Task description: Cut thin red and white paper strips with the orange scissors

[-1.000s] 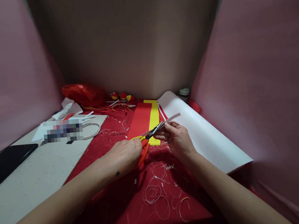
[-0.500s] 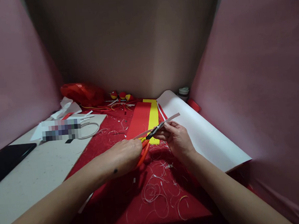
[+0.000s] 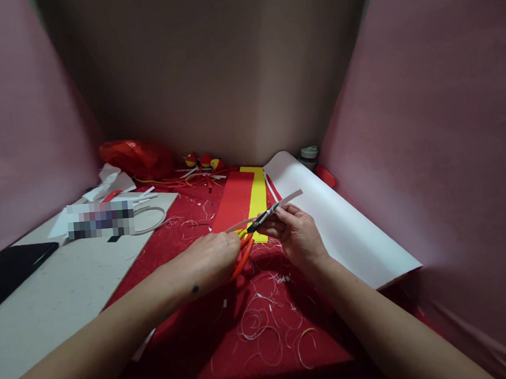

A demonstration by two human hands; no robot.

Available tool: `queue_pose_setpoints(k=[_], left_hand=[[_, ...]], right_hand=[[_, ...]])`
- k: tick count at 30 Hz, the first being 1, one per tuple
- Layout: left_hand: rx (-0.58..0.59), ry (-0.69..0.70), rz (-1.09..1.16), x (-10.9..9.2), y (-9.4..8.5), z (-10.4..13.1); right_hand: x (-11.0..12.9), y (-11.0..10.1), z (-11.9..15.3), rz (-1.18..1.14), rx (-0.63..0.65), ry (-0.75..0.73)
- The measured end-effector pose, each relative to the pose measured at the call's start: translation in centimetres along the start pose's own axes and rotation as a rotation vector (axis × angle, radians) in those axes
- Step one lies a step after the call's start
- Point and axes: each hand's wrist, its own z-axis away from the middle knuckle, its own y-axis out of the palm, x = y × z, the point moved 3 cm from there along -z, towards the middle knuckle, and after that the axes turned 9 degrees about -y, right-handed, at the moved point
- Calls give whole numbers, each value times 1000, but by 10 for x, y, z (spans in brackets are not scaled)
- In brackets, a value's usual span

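Orange-and-yellow-handled scissors (image 3: 244,254) are gripped in my left hand (image 3: 217,256), their dark blades pointing up and to the right. Between the fingers of my right hand (image 3: 302,232) is a narrow pale paper strip (image 3: 292,197). The strip lies along the blades; one end sticks out past my right fingertips, and a thin length trails left over my left hand. Below the hands, curled thin offcuts (image 3: 261,326) are scattered on the red cloth (image 3: 195,340). Red card (image 3: 234,197) and yellow card (image 3: 257,192) lie just beyond the scissors.
On the left a pale board (image 3: 88,272) carries a black flat device (image 3: 14,272) and a coiled cable (image 3: 150,220). A curved white sheet (image 3: 338,223) lies at right. Behind are a red plastic bag (image 3: 136,158), small red-and-yellow toys (image 3: 204,160) and a lidded cup (image 3: 309,156).
The hands, scissors and strip hold nearly the same pose. The whole view has shifted slightly, with things on the cloth appearing a little farther left.
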Motion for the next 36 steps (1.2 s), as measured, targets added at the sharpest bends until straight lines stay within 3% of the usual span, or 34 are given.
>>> queue_pose_setpoints(k=[7, 14, 25, 36], left_hand=[[30, 2, -5, 0, -1, 0], [26, 25, -13, 1, 2, 1], [32, 54, -38, -2, -3, 8], [-5, 70, 29, 2, 7, -1]], right_hand=[[1, -5, -2, 40, 23, 43], [8, -11, -7, 108, -24, -22], [2, -7, -1, 58, 13, -1], [3, -7, 0, 44, -7, 12]])
